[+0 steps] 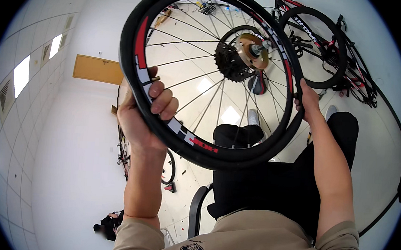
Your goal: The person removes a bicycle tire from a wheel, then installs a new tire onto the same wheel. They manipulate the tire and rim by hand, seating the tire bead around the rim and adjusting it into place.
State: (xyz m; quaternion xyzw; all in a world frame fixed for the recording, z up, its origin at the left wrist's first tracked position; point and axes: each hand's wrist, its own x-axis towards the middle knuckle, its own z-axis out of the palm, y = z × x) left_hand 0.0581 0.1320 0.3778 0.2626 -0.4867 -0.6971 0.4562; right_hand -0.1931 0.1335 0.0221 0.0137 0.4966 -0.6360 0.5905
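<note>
A bicycle wheel (249,162) with a black tyre and a black, red and white rim is held up, tilted, in front of my chest and above my lap. My left hand (148,105) wraps round its left side, with the fingers curled over the rim beside a small brass-coloured valve (155,78). At the wheel's right side, my right hand (308,102) grips the tyre, its fingertips partly hidden behind it. Dark sprockets (228,64) and a gold-coloured disc (256,59) with a metal axle show at the hub. Thin black spokes run out to the rim.
On the floor at the upper right lies a red and black bicycle (327,48). A dark saddle (257,84) shows beyond the spokes. Small parts and tools (206,7) lie farther off. A black chair armrest (197,210) is by my left side. Another person (112,222) is at the lower left.
</note>
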